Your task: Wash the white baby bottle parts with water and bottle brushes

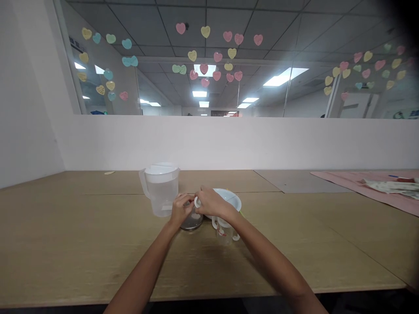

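My right hand (209,203) is closed on a small white round piece (197,202), perhaps a lid or ring. Close to its left, my left hand (182,209) has its fingers pinched together near that piece; what they grip is too small to make out. Below both hands a clear round container (192,223) rests on the table. A clear cup with white handles (225,232) and a red print stands under my right wrist. Behind that wrist is a white bowl (234,198). The translucent pitcher (163,192) with a lid stands to the left of my left hand.
The wooden table (98,244) reaches back to a white wall (229,141) with windows above. At the far right lies a pink cloth (340,179) with a patterned cloth (389,187) on it. A small yellow paper (109,173) lies at the back left.
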Demonstrator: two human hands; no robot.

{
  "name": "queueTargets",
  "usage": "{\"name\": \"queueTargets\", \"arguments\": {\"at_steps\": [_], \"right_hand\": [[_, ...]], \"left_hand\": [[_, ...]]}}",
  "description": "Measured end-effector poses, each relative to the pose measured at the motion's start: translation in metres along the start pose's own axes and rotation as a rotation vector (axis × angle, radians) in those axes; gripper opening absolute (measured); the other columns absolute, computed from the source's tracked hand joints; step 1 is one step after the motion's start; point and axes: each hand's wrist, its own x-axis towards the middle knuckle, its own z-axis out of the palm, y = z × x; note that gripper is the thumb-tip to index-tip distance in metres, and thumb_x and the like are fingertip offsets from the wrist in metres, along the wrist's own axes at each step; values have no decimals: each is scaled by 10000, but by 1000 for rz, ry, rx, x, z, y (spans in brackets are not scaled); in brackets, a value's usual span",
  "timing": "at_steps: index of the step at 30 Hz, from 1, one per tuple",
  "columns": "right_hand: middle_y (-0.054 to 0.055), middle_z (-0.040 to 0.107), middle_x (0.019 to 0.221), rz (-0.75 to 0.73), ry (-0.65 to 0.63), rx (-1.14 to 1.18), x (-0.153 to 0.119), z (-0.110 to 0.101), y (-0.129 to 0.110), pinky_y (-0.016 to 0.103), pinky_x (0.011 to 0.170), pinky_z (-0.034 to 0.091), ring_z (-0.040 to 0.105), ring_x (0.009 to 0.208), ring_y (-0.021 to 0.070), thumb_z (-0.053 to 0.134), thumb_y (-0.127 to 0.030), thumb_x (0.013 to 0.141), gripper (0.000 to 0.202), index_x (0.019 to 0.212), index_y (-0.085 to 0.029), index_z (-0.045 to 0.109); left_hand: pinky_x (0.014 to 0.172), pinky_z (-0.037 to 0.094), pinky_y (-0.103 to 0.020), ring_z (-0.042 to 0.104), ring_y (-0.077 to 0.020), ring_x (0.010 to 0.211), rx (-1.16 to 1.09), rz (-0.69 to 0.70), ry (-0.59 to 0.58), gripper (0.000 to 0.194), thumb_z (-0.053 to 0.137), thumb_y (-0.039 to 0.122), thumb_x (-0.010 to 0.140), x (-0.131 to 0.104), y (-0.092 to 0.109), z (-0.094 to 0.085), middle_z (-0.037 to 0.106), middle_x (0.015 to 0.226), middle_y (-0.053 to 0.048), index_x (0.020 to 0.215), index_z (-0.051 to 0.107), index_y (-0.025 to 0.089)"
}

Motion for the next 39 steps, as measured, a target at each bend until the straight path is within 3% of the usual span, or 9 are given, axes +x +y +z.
{"name": "queueTargets", "arguments": {"at_steps": [6,8,10,14,19,22,25,30,39], "right_hand": [[76,597,890,30,206,95,-12,-32,17,266,669,383,552,795,199,562,-406,691,314,901,-176,608],[58,600,935,92,323,186,-22,-43,31,275,735,384,540,860,198,556,-439,708,336,943,-201,590],[39,588,983,111,375,316,-36,-46,46,273,747,397,535,865,181,579,-425,699,348,974,-214,560],[45,563,993,89,279,625,-65,-15,68,273,763,428,535,867,167,663,-362,628,447,999,-187,485],[86,548,1042,145,629,903,-80,49,73,325,809,440,546,917,178,553,-343,745,421,1108,-181,415],[98,545,1086,99,883,714,-80,69,69,401,898,383,488,1045,222,549,-292,756,373,1105,-184,475],[88,562,1074,36,986,550,-79,75,62,432,940,344,468,1068,231,580,-256,735,340,1068,-200,536],[75,607,957,40,924,479,-78,86,55,433,898,376,507,981,235,611,-292,704,324,1012,-205,562],[92,525,1089,-58,690,645,-80,82,58,384,924,336,452,1047,221,496,-282,779,336,1102,-196,521]], "left_hand": [[725,448,-267,571,-133,781,-98,-125,116,282,439,265,812,-5,26,4,619,907,-51,1076,505,189],[748,452,-277,574,-136,814,-135,-140,74,367,433,274,819,-9,38,7,610,964,-60,1175,421,185],[803,439,-304,565,-154,887,-143,-49,-59,404,437,280,817,-13,52,10,600,1010,-66,1208,392,190],[892,394,-357,502,-209,1039,-177,185,-289,531,489,356,778,-21,77,17,550,1128,-99,1259,347,183],[890,392,-384,486,-230,1052,-158,134,-281,595,547,442,717,-26,83,26,527,1146,-110,1222,383,175],[862,407,-377,506,-219,993,-156,55,-254,633,594,467,666,-28,78,28,535,1098,-105,1189,396,171],[848,411,-373,513,-209,949,-155,16,-255,641,608,470,649,-30,74,30,536,1059,-97,1176,391,175],[893,390,-380,467,-226,1044,-166,17,-269,693,602,451,662,-32,68,35,486,1147,-118,1229,319,171],[879,409,-377,485,-234,1040,-152,-5,-284,746,610,454,648,-32,66,32,494,1157,-123,1263,294,174]]}}
